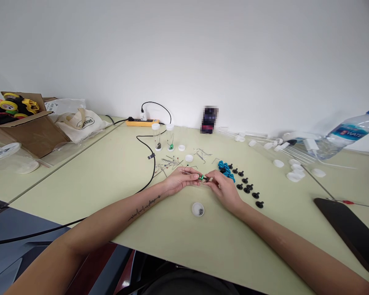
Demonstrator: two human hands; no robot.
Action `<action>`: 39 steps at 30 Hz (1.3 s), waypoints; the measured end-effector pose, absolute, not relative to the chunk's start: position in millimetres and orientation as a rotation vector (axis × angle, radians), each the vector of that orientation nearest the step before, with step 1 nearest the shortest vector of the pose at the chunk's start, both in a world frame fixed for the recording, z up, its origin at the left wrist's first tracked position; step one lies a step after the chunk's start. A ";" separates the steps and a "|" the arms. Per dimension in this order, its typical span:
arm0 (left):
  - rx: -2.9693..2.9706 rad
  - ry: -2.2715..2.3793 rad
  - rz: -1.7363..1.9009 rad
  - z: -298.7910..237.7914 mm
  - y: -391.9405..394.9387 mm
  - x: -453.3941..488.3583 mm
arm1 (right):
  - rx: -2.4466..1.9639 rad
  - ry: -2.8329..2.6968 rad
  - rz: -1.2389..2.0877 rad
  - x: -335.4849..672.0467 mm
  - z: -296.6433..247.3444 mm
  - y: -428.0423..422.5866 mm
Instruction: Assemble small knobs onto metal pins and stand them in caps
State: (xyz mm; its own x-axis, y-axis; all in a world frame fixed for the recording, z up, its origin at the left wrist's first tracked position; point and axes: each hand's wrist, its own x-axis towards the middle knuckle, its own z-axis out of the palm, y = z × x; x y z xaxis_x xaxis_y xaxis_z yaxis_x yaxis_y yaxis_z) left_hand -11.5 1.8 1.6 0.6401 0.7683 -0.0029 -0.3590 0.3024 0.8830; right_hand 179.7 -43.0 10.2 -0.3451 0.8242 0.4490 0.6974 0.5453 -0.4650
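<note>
Near the middle of the table my left hand (180, 181) is closed, its thumb and fingers pinching a small green metallic part (201, 178). A thin metal rod (182, 171) sticks out past its fingers. From the other side my right hand (226, 190) pinches a small black piece (206, 179) that meets the green part. Just below the hands stands a shallow white cap (198, 209) with tiny metal bits inside. Blue metallic pieces (230, 176) and black flanged pieces (256, 196) lie to the right of my right hand.
Thin rods (169, 162) and L-shaped keys (201, 155) lie beyond the hands. Two capped clear tubes (156, 138) stand behind, near an orange power strip (143, 122). A water bottle (346, 135) and white caps (295, 174) are right; a cardboard box (37, 133) is left.
</note>
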 end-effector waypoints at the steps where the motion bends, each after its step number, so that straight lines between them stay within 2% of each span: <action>1: 1.010 0.477 0.782 1.7 1.7 -11.5 | -1.233 -2.137 0.255 179.6 11.0 -43.4; 7: 1.031 0.498 0.759 2.1 -0.1 -11.1 | -1.300 -2.216 0.328 179.2 16.0 -44.8; 27: 1.006 0.503 0.770 3.8 -0.3 -10.8 | -1.262 -2.174 0.201 178.8 10.5 -44.7; 39: 1.026 0.494 0.765 2.1 -0.7 -10.8 | -1.327 -2.207 0.264 179.3 14.4 -45.7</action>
